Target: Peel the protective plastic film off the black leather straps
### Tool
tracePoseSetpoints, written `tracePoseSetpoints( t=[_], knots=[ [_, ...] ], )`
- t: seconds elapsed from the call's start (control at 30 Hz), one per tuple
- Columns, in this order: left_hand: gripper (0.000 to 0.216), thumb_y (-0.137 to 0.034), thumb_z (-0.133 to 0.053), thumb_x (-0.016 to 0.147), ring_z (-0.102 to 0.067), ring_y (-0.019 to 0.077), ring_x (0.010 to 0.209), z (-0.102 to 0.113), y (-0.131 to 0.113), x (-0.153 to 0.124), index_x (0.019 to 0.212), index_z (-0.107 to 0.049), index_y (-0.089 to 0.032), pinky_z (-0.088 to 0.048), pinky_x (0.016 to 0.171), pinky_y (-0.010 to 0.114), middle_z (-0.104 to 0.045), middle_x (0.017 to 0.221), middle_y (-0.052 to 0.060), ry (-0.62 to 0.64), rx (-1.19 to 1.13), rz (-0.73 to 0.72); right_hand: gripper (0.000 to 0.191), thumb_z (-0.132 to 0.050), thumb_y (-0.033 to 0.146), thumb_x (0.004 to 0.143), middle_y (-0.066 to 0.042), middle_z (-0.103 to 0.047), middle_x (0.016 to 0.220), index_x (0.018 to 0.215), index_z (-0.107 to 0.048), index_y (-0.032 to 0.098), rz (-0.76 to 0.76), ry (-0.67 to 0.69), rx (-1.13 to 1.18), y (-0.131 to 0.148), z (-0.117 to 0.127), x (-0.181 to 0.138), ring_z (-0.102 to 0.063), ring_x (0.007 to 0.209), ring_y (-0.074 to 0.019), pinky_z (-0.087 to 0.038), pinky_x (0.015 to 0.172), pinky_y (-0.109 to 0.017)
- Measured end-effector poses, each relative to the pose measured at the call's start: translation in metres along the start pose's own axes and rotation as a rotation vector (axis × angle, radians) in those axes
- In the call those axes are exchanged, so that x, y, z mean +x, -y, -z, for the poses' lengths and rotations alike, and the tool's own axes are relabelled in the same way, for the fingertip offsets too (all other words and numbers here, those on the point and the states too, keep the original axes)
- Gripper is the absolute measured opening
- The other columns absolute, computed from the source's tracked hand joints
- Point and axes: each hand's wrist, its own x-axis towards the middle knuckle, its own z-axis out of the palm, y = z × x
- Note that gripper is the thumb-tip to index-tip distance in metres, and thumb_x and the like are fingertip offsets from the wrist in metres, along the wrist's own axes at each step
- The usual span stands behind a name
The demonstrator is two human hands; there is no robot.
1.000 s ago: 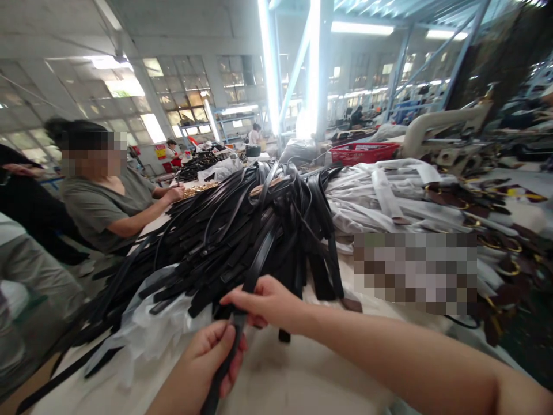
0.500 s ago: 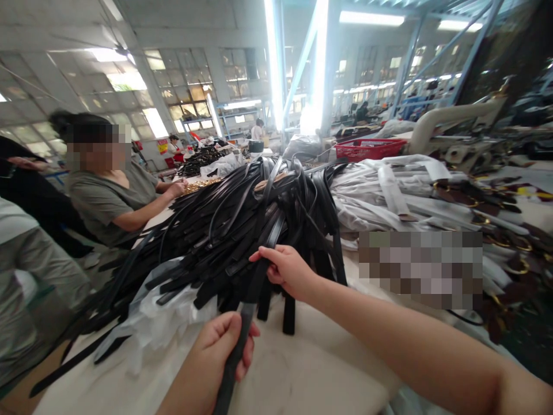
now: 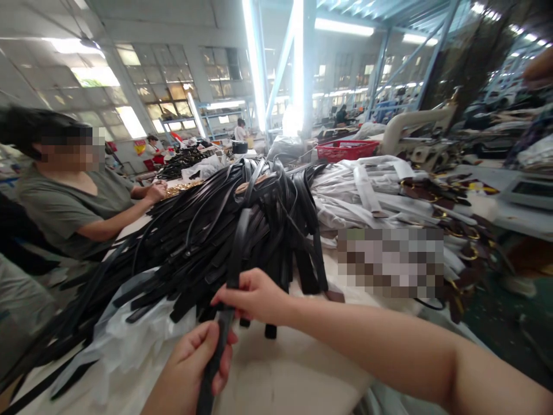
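A long black strap runs from the pile down toward the lower edge of the view, and both my hands grip it. My left hand is closed around its lower stretch, thumb on top. Just above, my right hand pinches the same strap between thumb and fingers. Behind them lies a big heap of black straps, many with their ends hanging toward me. Whether the far end of the held strap is free of the heap, I cannot tell.
White-wrapped straps with brown ends and gold rings lie at the right. A crumpled white plastic sheet rests on the pale table. Beyond are a red basket and a machine arm. A co-worker works at the left.
My right hand has come down the strap, closer to my left hand, and the strap's upper part now shows above it. The view has turned a little to the right.
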Motion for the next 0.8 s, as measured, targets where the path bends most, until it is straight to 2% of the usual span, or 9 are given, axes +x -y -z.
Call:
tracePoseSetpoints(
  t=[0.07,0.1,0.2,0.27,0.47,0.5,0.57,0.67,0.8],
  knots=[
    [0.052,-0.061,-0.077,0.062,-0.040,0.0033,0.037,-0.002,0.001,0.001,0.073,-0.066,-0.012,-0.024,0.039,0.015,-0.054,0.048,-0.002,-0.027,-0.009,0.003,0.040,-0.069,0.048,0.074,0.004,-0.052,0.049,0.084,-0.073,0.010,-0.040,0.156,-0.057,-0.002,-0.003,-0.003,-0.040,0.041,-0.0048,-0.023,0.040,-0.019],
    [0.052,-0.062,-0.077,0.062,-0.040,0.0033,0.037,-0.003,0.002,0.001,0.073,-0.066,-0.012,-0.023,0.039,0.015,-0.054,0.048,-0.002,-0.036,-0.009,0.006,0.040,-0.070,0.048,0.074,0.005,-0.050,0.048,0.085,-0.073,0.010,-0.046,0.122,-0.044,-0.001,-0.002,-0.002,-0.038,0.041,-0.0042,-0.022,0.040,-0.019],
    [0.051,-0.061,-0.076,0.064,-0.041,0.0031,0.037,-0.009,0.001,-0.001,0.073,-0.065,-0.012,-0.023,0.040,0.014,-0.054,0.048,-0.002,-0.036,0.011,0.008,0.037,-0.073,0.045,0.070,0.009,-0.038,0.044,0.083,-0.073,0.010,0.018,-0.122,0.084,0.008,0.010,0.005,-0.028,0.039,-0.0027,-0.015,0.039,-0.020],
    [0.050,-0.060,-0.075,0.066,-0.042,0.0032,0.037,-0.011,0.000,-0.003,0.073,-0.064,-0.012,-0.023,0.041,0.014,-0.054,0.048,-0.003,-0.037,0.023,-0.006,0.035,-0.075,0.044,0.069,0.010,-0.036,0.043,0.079,-0.072,0.010,0.064,-0.149,0.151,0.012,0.015,0.009,-0.026,0.038,-0.0025,-0.012,0.039,-0.020],
    [0.045,-0.057,-0.071,0.072,-0.043,0.0050,0.039,-0.003,0.002,0.000,0.077,-0.062,-0.013,-0.025,0.042,0.016,-0.057,0.052,-0.002,-0.029,0.036,-0.082,0.043,-0.071,0.051,0.072,0.005,-0.050,0.046,0.083,-0.072,0.009,-0.058,0.211,-0.039,0.001,-0.005,-0.007,-0.038,0.039,-0.0048,-0.023,0.038,-0.020],
    [0.045,-0.057,-0.071,0.072,-0.042,0.0050,0.039,-0.001,0.003,0.000,0.077,-0.061,-0.013,-0.025,0.042,0.016,-0.057,0.052,-0.002,-0.025,0.032,-0.076,0.045,-0.070,0.052,0.072,0.005,-0.050,0.046,0.083,-0.072,0.009,-0.066,0.199,-0.063,-0.001,-0.006,-0.008,-0.038,0.039,-0.0047,-0.022,0.038,-0.020],
    [0.044,-0.056,-0.070,0.073,-0.042,0.0049,0.039,0.001,0.003,0.001,0.077,-0.061,-0.013,-0.025,0.042,0.016,-0.056,0.052,-0.002,-0.022,0.022,-0.063,0.044,-0.069,0.053,0.073,0.006,-0.047,0.044,0.079,-0.071,0.010,-0.041,0.068,-0.050,-0.001,-0.004,-0.005,-0.034,0.038,-0.0043,-0.020,0.038,-0.020],
    [0.044,-0.056,-0.070,0.073,-0.044,0.0054,0.040,0.002,0.001,0.001,0.076,-0.061,-0.013,-0.027,0.043,0.016,-0.056,0.052,-0.002,-0.028,0.022,-0.059,0.042,-0.067,0.052,0.075,0.007,-0.041,0.041,0.058,-0.060,0.013,0.043,-0.112,0.033,0.002,0.003,0.002,-0.029,0.037,-0.0036,-0.016,0.038,-0.021],
    [0.043,-0.056,-0.069,0.075,-0.044,0.0062,0.040,0.003,0.001,0.002,0.077,-0.062,-0.013,-0.028,0.043,0.017,-0.057,0.052,-0.001,-0.039,0.021,-0.092,0.045,-0.066,0.047,0.076,0.006,-0.041,0.040,0.049,-0.051,0.015,0.030,0.014,-0.059,0.002,0.002,-0.002,-0.027,0.037,-0.0034,-0.015,0.038,-0.021]
  ],
)
